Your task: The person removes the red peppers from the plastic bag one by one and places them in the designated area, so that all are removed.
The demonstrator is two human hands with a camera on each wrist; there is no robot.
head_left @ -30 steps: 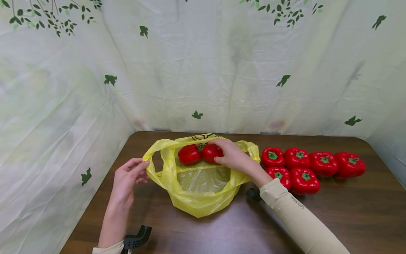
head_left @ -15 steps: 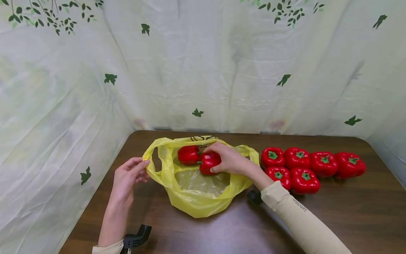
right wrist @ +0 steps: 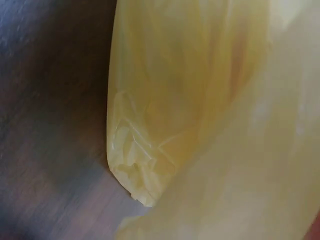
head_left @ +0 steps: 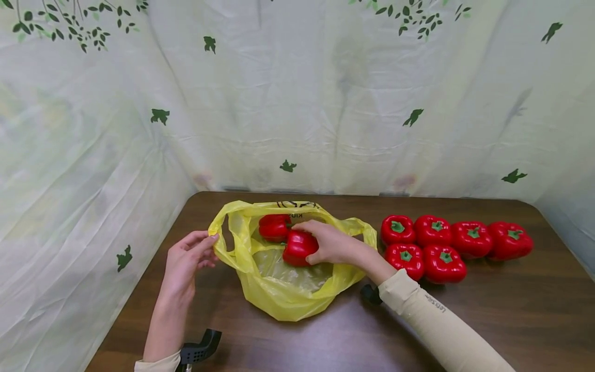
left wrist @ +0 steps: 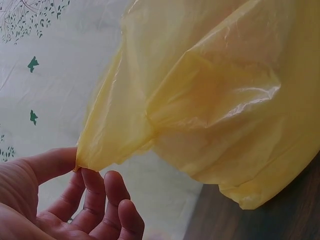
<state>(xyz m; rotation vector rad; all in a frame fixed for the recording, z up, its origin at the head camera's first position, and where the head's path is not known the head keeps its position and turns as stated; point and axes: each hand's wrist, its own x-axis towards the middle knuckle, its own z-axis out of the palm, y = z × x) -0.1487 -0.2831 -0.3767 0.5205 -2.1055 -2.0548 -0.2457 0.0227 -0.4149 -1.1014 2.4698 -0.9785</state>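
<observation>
In the head view a yellow plastic bag (head_left: pixel 288 299) stands with its mouth spread on the table. My left hand (head_left: pixel 183 263) pinches the bag's left handle between thumb and fingertip; the left wrist view shows that pinch at the corner of the thin plastic (left wrist: pixel 110 130). My right hand (head_left: pixel 332 244) reaches over the bag's right rim and grips a red bell pepper (head_left: pixel 297 249) inside the mouth. Another red bell pepper (head_left: pixel 273 227) lies behind it, to the left in the bag. The bag's yellow side (right wrist: pixel 150 115) fills most of the right wrist view, hiding the right fingers.
To the right of the bag, several red bell peppers (head_left: pixel 433 230) with green stems sit close together in two rows on the brown wooden table (head_left: pixel 520 310). The right forearm passes in front of them. A pale leaf-patterned curtain (head_left: pixel 297 103) hangs behind the table and on the left.
My right hand has brought its bell pepper toward the front and left inside the bag, away from the other one. The left hand keeps its pinch on the handle, nearly unmoved.
</observation>
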